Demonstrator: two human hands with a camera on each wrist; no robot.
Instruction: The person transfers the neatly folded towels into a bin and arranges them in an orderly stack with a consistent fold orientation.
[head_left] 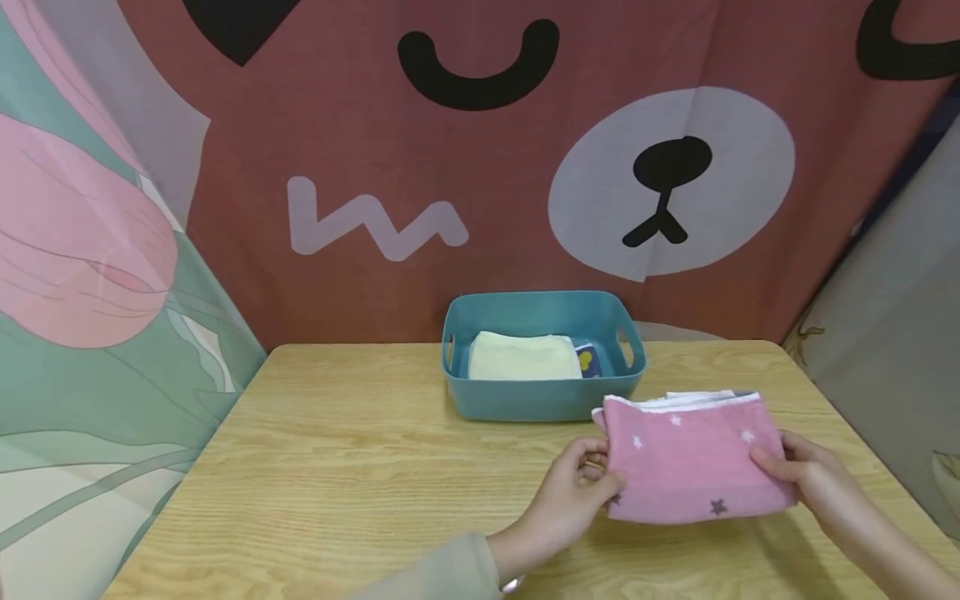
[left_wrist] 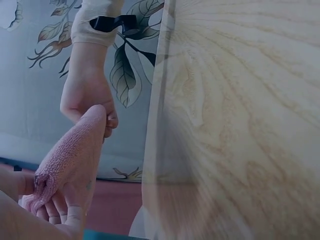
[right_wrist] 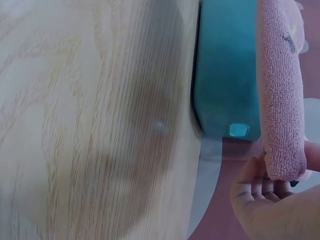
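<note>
A folded pink towel (head_left: 693,458) with white and grey stars is held up above the table in front of the basket. My left hand (head_left: 566,496) pinches its left edge between thumb and fingers. At the opposite edge, my right hand (head_left: 817,479) grips it with the thumb on the front face. The left wrist view shows the towel (left_wrist: 75,145) edge-on between both hands. In the right wrist view its thick folded edge (right_wrist: 282,100) hangs beside the basket, with the right hand (right_wrist: 275,205) holding one end.
A teal plastic basket (head_left: 532,400) stands at the table's back edge. Inside it lie a folded pale yellow cloth (head_left: 525,357) and a dark blue item with a yellow pattern (head_left: 588,361). The wooden table (head_left: 322,467) meets a printed bear curtain (head_left: 360,125) behind.
</note>
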